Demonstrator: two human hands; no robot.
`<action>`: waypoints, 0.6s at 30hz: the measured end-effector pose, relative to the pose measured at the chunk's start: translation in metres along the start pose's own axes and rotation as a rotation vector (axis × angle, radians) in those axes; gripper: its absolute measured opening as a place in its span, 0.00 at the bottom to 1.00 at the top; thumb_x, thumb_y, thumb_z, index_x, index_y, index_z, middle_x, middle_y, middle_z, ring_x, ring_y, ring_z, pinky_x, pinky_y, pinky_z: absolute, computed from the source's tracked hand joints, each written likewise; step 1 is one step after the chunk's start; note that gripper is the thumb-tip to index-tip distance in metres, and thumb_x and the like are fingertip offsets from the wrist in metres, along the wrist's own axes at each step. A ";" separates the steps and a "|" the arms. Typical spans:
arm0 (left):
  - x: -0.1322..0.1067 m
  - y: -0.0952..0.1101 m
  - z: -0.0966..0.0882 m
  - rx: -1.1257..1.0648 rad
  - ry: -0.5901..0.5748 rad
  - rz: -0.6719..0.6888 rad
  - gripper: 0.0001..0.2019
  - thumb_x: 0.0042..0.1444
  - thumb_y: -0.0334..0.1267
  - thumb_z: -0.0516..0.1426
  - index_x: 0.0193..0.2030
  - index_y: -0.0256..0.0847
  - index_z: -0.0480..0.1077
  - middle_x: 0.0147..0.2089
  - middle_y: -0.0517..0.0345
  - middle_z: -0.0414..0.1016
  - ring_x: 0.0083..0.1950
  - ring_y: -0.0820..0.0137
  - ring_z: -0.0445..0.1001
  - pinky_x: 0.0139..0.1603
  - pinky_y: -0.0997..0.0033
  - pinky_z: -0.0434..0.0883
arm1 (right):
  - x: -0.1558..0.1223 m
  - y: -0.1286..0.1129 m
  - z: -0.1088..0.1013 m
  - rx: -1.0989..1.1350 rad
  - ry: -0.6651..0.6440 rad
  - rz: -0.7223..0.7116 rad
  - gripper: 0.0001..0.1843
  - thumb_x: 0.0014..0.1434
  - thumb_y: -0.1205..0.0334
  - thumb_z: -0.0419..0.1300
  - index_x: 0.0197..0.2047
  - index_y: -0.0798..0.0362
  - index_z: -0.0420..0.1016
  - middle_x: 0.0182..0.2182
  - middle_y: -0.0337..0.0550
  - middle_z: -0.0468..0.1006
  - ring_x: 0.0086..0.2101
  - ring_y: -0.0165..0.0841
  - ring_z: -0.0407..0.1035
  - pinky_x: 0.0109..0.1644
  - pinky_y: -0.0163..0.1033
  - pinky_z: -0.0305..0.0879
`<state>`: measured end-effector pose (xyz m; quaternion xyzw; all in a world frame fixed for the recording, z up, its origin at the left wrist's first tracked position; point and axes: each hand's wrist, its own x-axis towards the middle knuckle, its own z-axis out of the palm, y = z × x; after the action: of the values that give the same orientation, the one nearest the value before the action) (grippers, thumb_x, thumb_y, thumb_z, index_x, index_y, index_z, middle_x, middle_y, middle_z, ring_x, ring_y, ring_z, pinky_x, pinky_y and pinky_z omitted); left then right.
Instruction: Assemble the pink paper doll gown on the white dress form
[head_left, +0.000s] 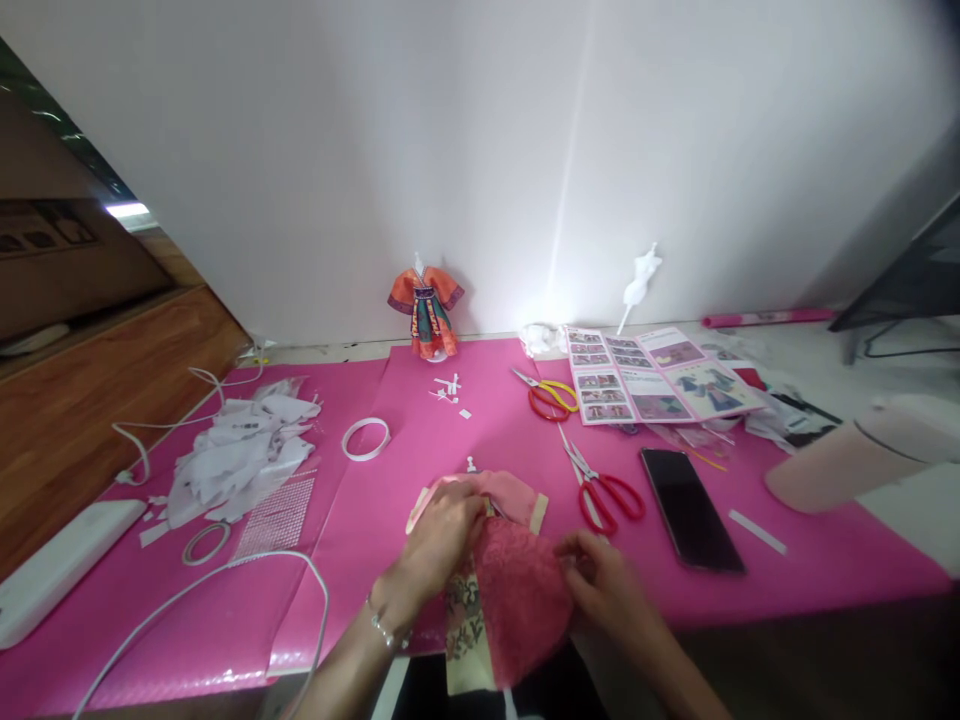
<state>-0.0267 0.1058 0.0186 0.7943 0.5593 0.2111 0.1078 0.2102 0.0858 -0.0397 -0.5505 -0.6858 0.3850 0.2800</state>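
A small garment of pink lace and pale fabric lies at the near edge of the pink table cover. My left hand rests on its upper part with fingers curled, pressing the pale pink top piece. My right hand pinches the right edge of the lace skirt. A patterned cream strip hangs below the lace toward me.
Red-handled scissors and a black phone lie right of my hands; yellow-and-red scissors and an instruction leaflet beyond. A dressed mini mannequin and a bare white one stand by the wall. Paper scraps, tape rolls and a white cable lie left.
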 end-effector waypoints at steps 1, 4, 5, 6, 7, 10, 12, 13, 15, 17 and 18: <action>0.000 0.000 0.000 0.004 -0.012 0.000 0.12 0.59 0.29 0.54 0.27 0.40 0.76 0.35 0.52 0.79 0.42 0.59 0.76 0.47 0.58 0.71 | -0.001 0.007 -0.004 -0.008 0.005 0.032 0.11 0.56 0.67 0.52 0.37 0.52 0.75 0.31 0.44 0.81 0.32 0.37 0.75 0.36 0.39 0.68; 0.000 -0.001 0.000 0.038 -0.051 -0.003 0.13 0.61 0.29 0.53 0.29 0.40 0.76 0.36 0.52 0.79 0.42 0.61 0.75 0.49 0.59 0.70 | -0.008 0.018 -0.016 -0.175 0.083 0.062 0.12 0.55 0.68 0.52 0.37 0.51 0.76 0.31 0.45 0.81 0.31 0.39 0.75 0.36 0.43 0.69; -0.001 -0.001 0.000 0.044 -0.055 -0.006 0.13 0.61 0.29 0.53 0.29 0.40 0.76 0.36 0.52 0.78 0.42 0.61 0.75 0.49 0.59 0.70 | -0.011 0.016 -0.019 -0.238 0.132 0.047 0.13 0.56 0.68 0.52 0.38 0.51 0.76 0.33 0.46 0.81 0.31 0.40 0.75 0.36 0.44 0.69; -0.001 0.000 0.000 0.047 -0.057 -0.011 0.13 0.61 0.29 0.53 0.29 0.40 0.76 0.36 0.52 0.78 0.42 0.62 0.75 0.48 0.60 0.70 | -0.013 0.012 -0.022 -0.281 0.174 0.017 0.13 0.57 0.68 0.51 0.39 0.51 0.76 0.34 0.47 0.80 0.31 0.40 0.75 0.36 0.45 0.69; -0.002 0.000 0.000 0.049 -0.053 -0.020 0.12 0.61 0.29 0.54 0.29 0.40 0.76 0.37 0.52 0.77 0.42 0.62 0.75 0.48 0.60 0.70 | -0.015 0.006 -0.023 -0.298 0.200 -0.029 0.13 0.59 0.68 0.51 0.40 0.51 0.76 0.36 0.48 0.80 0.32 0.40 0.75 0.37 0.44 0.70; -0.010 0.002 0.001 0.037 0.005 -0.063 0.09 0.62 0.31 0.54 0.34 0.42 0.76 0.39 0.53 0.76 0.44 0.61 0.74 0.49 0.59 0.71 | -0.017 -0.017 -0.016 -0.256 0.137 -0.263 0.17 0.61 0.70 0.50 0.47 0.51 0.76 0.43 0.50 0.79 0.41 0.39 0.75 0.45 0.43 0.71; -0.020 0.001 0.002 0.012 0.070 -0.088 0.08 0.62 0.32 0.54 0.39 0.44 0.76 0.43 0.54 0.76 0.46 0.61 0.74 0.50 0.59 0.71 | -0.019 -0.026 -0.007 -0.257 0.055 -0.435 0.21 0.60 0.72 0.51 0.54 0.52 0.74 0.51 0.51 0.77 0.51 0.40 0.71 0.55 0.44 0.68; -0.026 0.000 0.004 0.000 0.101 -0.099 0.08 0.62 0.33 0.54 0.42 0.45 0.75 0.44 0.54 0.77 0.47 0.61 0.74 0.50 0.59 0.71 | -0.020 -0.027 -0.002 -0.269 0.019 -0.494 0.23 0.60 0.73 0.51 0.57 0.51 0.73 0.54 0.50 0.75 0.54 0.40 0.69 0.58 0.46 0.66; -0.040 -0.005 0.006 0.000 0.163 -0.156 0.08 0.61 0.33 0.54 0.42 0.44 0.75 0.43 0.53 0.77 0.46 0.60 0.75 0.48 0.60 0.72 | -0.023 -0.022 0.003 -0.296 -0.028 -0.522 0.24 0.60 0.74 0.52 0.57 0.50 0.73 0.55 0.48 0.76 0.54 0.41 0.69 0.62 0.51 0.62; -0.052 -0.010 0.009 0.006 0.198 -0.235 0.08 0.61 0.35 0.54 0.40 0.43 0.75 0.40 0.53 0.78 0.43 0.60 0.77 0.43 0.62 0.73 | -0.024 -0.013 0.002 -0.303 -0.031 -0.469 0.19 0.62 0.72 0.52 0.52 0.50 0.76 0.48 0.47 0.80 0.48 0.40 0.73 0.59 0.53 0.63; -0.056 -0.011 0.010 0.005 0.208 -0.273 0.08 0.62 0.37 0.54 0.40 0.42 0.75 0.39 0.52 0.79 0.43 0.60 0.77 0.42 0.62 0.73 | -0.024 -0.009 -0.001 -0.295 -0.018 -0.432 0.17 0.64 0.71 0.52 0.50 0.50 0.77 0.44 0.47 0.81 0.44 0.40 0.74 0.56 0.52 0.65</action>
<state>-0.0478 0.0583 -0.0064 0.6851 0.6706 0.2743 0.0752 0.2113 0.0617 -0.0305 -0.4227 -0.8386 0.2171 0.2664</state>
